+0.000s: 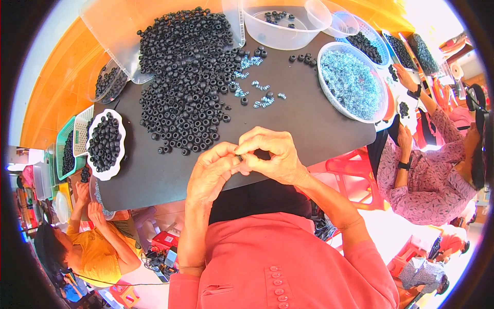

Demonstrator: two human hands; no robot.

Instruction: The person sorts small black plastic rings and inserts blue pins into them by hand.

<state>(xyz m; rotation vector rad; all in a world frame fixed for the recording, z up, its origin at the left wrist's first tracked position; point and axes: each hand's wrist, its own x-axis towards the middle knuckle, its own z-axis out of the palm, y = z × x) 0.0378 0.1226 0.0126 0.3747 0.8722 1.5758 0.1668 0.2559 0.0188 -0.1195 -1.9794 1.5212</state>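
Note:
My left hand [213,172] and my right hand [270,154] meet over the table's near edge. Both are closed, fingertips pinched together around a small black bead [239,156], mostly covered by the fingers. Beyond them spreads a large pile of black beads [185,103] with wide holes, spilling out of a tipped clear plastic bin [110,31]. Several small pale-blue and clear coil-like pieces [264,102] lie to the right of the pile, with a single black bead [244,101] beside them.
A white bowl [381,110] of pale-blue pieces stands at right; a clear tub [257,36] with some black beads is at the back. A scalloped white dish [119,154] of black beads sits left. Co-workers sit on both sides, one in yellow [103,257], one in patterned pink [427,180].

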